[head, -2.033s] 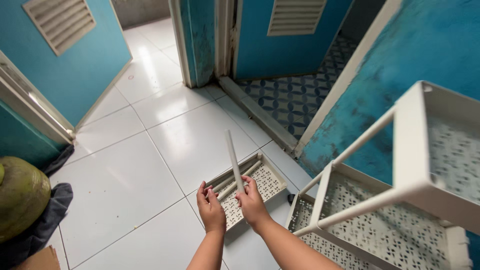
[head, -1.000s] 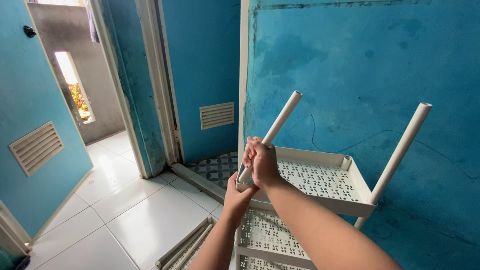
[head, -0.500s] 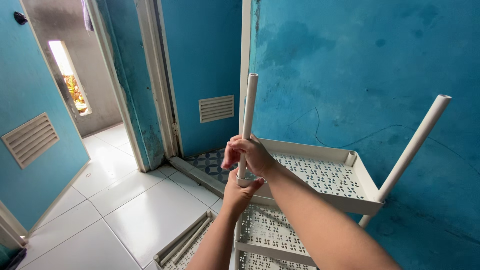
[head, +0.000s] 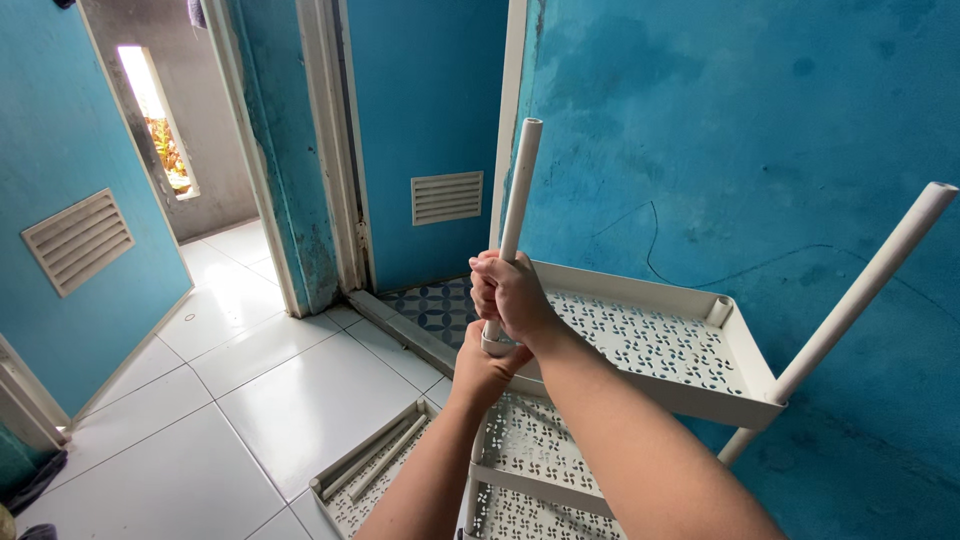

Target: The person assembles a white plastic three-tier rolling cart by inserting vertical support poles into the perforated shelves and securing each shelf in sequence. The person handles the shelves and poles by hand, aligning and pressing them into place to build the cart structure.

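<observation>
Rack: white perforated shelf rack [head: 650, 350] stands against the blue wall.
Spare tray: lies on the floor tiles [head: 370, 470].
Pole: white pole [head: 517, 200] upright at rack's near-left corner.
Right hand [head: 512, 292]: clenched round pole.
Left hand [head: 483, 372]: grips pole's base below.

White pole [head: 517, 190] and cream-white shelf trays [head: 650, 345], pierced all over with a small floral cut-out pattern. Teal-blue walls [head: 740, 130] and door [head: 425, 110], mottled darker in patches, with a pale louvred vent [head: 447, 197]. Glossy white floor tiles [head: 240, 400]; blue-and-white patterned tiles [head: 430, 305] beyond the threshold.
</observation>
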